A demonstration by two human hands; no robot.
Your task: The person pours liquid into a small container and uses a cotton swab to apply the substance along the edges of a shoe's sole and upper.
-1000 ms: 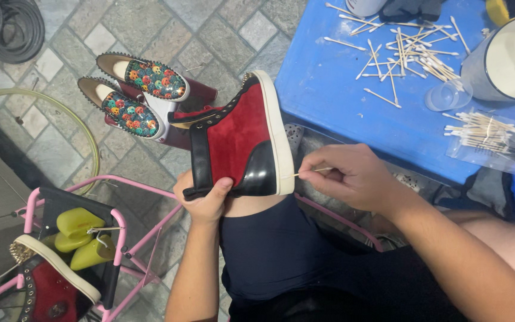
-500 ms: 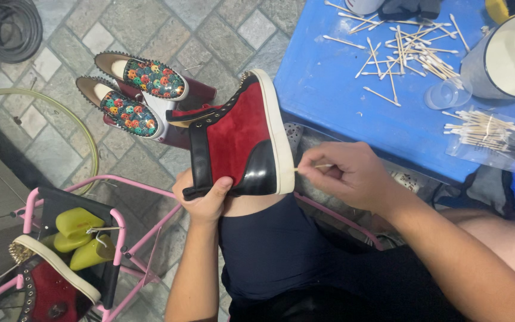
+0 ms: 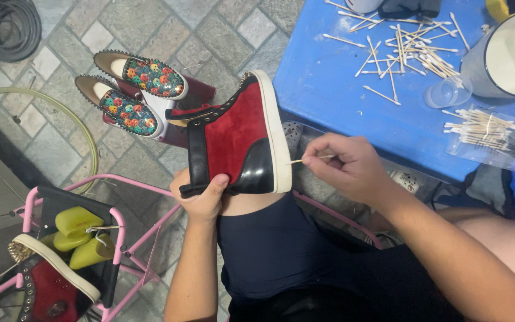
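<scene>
- The right hand pinched a thin wooden cotton swab, its tip touching the white rubber sole of a red suede and black leather high-top sneaker.
- The left hand gripped that sneaker's black heel end, steadying it on the knee.
- The sole looked mostly white; how much cleaning remained could not be told.
- Many loose swabs lay on the blue table, near its far edge.
- A skull-patterned pair of shoes waited on the tiled floor.
</scene>
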